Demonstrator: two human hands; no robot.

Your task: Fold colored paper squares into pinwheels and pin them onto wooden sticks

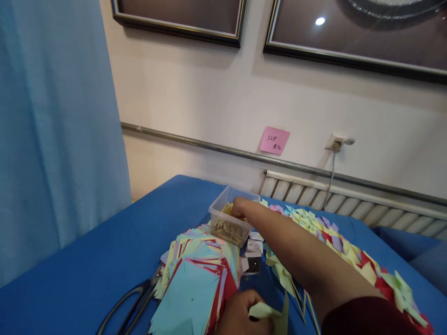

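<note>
My right hand [240, 207] reaches into a clear plastic box [217, 210] of thin wooden sticks [226, 228]. Its fingers curl down among the sticks, and their tips are hidden. At the bottom, my left hand [244, 312] is closed on a folded piece of light green paper [267, 311]. Next to it lies a thick, fanned stack of coloured paper sheets [190, 291], light blue on top with red, yellow and pink edges below. Small white boxes [254, 245] sit beside the plastic box, with an opened one [253, 265] holding small dark items.
Scissors [136, 298] lie left of the stack on the blue-covered table [115, 270]. A long row of coloured paper pinwheels [335, 242] runs along the right, partly behind my forearm. A radiator [296, 188], a pipe rail and a plugged-in cord are at the wall; a blue curtain [59, 116] hangs left.
</note>
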